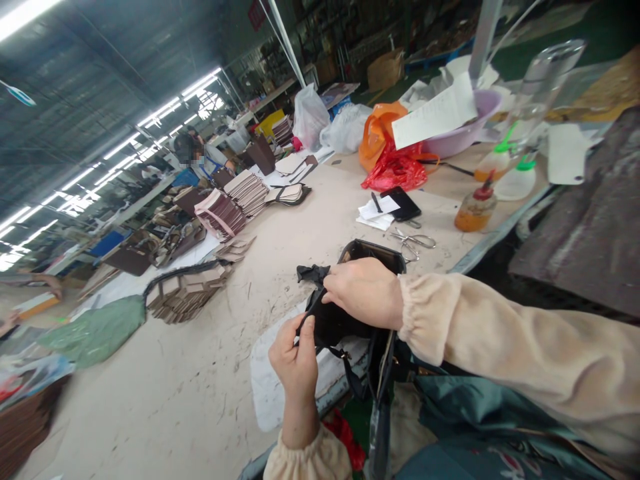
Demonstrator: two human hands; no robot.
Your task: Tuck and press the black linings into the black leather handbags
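A black bag (pixel 345 327) stands at the table's near edge, its mouth facing up and its straps hanging down in front. My left hand (pixel 295 353) pinches the bag's left rim between thumb and fingers. Reaching across from the right, my right hand (pixel 363 290) is closed on the same rim a little farther up. A crumpled black flap of material (pixel 313 273) sticks out beyond its fingertips. The right hand hides part of the opening. Under the bag lies a white sheet (pixel 273 380).
Scissors (pixel 415 240), a black phone-like slab (pixel 403 203) and white paper (pixel 375 212) lie beyond the bag. Glue-like bottles (pixel 473 210) stand at the right edge. Stacked brown pieces (pixel 220 213) and a green bag (pixel 100 330) are on the left. A co-worker (pixel 203 157) is farther back.
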